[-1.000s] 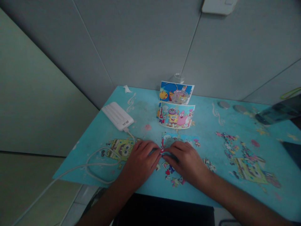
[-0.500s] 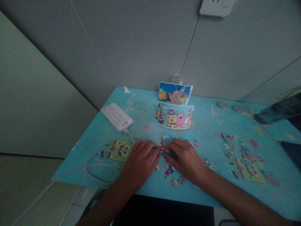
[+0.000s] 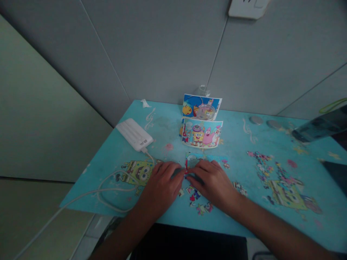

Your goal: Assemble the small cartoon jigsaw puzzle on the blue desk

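A partly joined puzzle (image 3: 193, 161) lies on the blue mat, its near part covered by my fingers. My left hand (image 3: 168, 180) is closed at its left edge, fingertips by a small red-and-white piece (image 3: 186, 171). From the right, my right hand (image 3: 211, 178) pinches at the same spot, its fingertips almost touching the left ones. What lies between the fingertips is too small to make out. Loose puzzle pieces (image 3: 201, 209) are scattered just below the hands. Behind the puzzle a picture card (image 3: 202, 133) shows cartoon figures.
A white power bank (image 3: 135, 134) with a cable lies on the left. Further piece piles (image 3: 262, 168) are on the right, beyond a small group (image 3: 240, 188). Two round lids (image 3: 256, 120), a dark bottle (image 3: 320, 124) and a clear cup (image 3: 204, 91) stand or lie farther back.
Both hands remain at the puzzle's left edge, with only slight shifts of the fingers. The view has moved very slightly.
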The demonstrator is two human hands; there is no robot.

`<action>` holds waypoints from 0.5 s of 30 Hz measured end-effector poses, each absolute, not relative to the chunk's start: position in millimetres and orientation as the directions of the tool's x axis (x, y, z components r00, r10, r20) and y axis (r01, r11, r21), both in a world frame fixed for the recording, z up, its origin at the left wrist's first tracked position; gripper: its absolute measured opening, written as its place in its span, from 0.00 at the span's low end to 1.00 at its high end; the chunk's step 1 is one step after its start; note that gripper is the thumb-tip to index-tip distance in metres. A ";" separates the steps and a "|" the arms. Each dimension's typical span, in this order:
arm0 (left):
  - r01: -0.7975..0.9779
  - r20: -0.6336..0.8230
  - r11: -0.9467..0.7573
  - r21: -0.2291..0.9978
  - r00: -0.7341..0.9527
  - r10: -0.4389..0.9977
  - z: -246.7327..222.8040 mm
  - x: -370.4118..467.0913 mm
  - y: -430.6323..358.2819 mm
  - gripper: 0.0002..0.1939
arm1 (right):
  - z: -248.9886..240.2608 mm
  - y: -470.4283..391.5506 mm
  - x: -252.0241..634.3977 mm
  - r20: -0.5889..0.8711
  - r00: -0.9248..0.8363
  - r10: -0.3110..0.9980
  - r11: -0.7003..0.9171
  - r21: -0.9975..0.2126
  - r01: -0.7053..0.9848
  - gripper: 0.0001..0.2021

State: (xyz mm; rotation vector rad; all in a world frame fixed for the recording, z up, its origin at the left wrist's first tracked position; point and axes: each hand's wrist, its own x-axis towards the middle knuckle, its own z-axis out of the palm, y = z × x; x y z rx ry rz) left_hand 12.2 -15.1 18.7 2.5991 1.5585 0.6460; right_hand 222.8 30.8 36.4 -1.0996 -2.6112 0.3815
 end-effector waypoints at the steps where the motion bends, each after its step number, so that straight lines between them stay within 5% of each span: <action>1: 0.835 0.325 -0.493 0.245 0.408 0.853 19.1 12.2 -15.1 0.13 | 35.9 30.4 222.3 0.157 -0.674 0.722 0.680 -0.344 0.648 0.09; 5: 0.838 0.303 -0.486 0.247 0.409 0.860 21.6 11.4 -16.4 0.15 | 36.0 30.9 222.3 0.151 -0.680 0.717 0.678 -0.378 0.631 0.10; 11: 0.830 0.278 -0.492 0.265 0.423 0.863 21.8 10.4 -17.9 0.15 | 48.3 36.1 243.0 0.152 -0.723 0.674 0.625 -0.639 0.449 0.08; 15: 0.826 0.279 -0.497 0.268 0.427 0.860 21.0 10.5 -16.9 0.16 | 55.2 35.6 259.0 0.066 -0.794 0.604 0.637 -0.639 0.432 0.06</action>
